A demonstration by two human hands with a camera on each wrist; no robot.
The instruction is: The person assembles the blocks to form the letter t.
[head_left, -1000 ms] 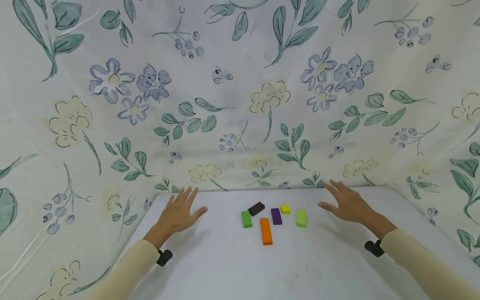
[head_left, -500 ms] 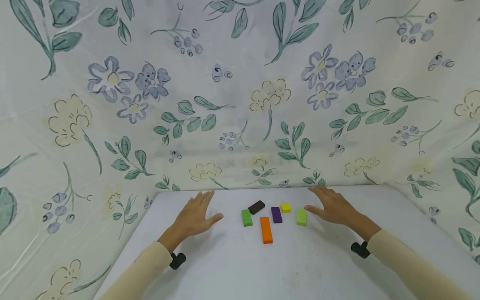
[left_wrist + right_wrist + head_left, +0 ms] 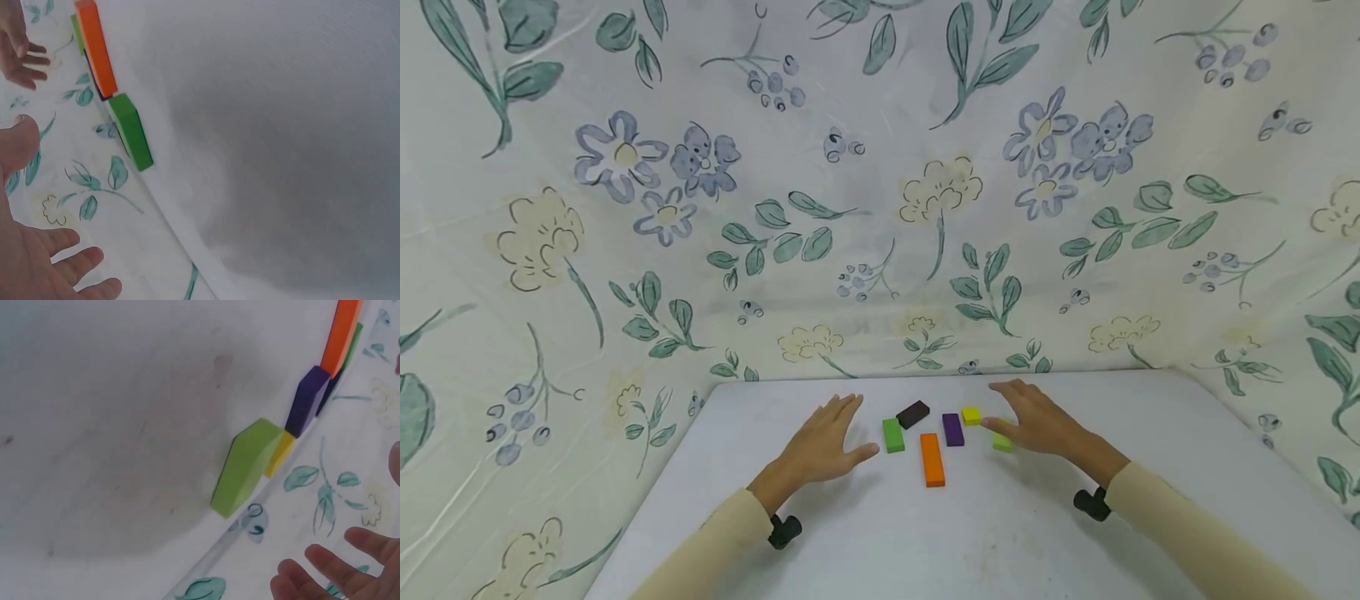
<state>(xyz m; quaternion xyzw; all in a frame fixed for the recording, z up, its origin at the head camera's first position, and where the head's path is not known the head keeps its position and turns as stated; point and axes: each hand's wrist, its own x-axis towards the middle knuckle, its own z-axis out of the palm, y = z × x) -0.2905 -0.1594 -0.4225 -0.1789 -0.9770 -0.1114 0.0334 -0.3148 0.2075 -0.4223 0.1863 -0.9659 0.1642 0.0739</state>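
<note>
Head view: a white table [image 3: 880,542] stands against a pale cloth [image 3: 887,125] printed with leaves, berries and flowers, which rises behind the far edge and along both sides. Six blocks lie on the table toward the far edge: green block [image 3: 893,435] at the left, dark block [image 3: 913,414] just beyond it, orange block [image 3: 933,460] nearest, purple block [image 3: 952,430] and yellow block [image 3: 972,416] right of centre, lime block [image 3: 1002,442] farthest right. The left hand [image 3: 818,446] is raised left of the green block, the right hand [image 3: 1037,421] over the lime one; both are released, fingers extended, grasping nothing. The head view has the lime block partly behind the right hand, while the right wrist view shows its whole top and near side, plus smudges [image 3: 223,362] on the table. In the left wrist view, the orange and green blocks show large, with the right hand beyond. Compared with a second ago, both hands have come inward toward the blocks, and the right now covers part of the lime one; the blocks lie where they did.
</note>
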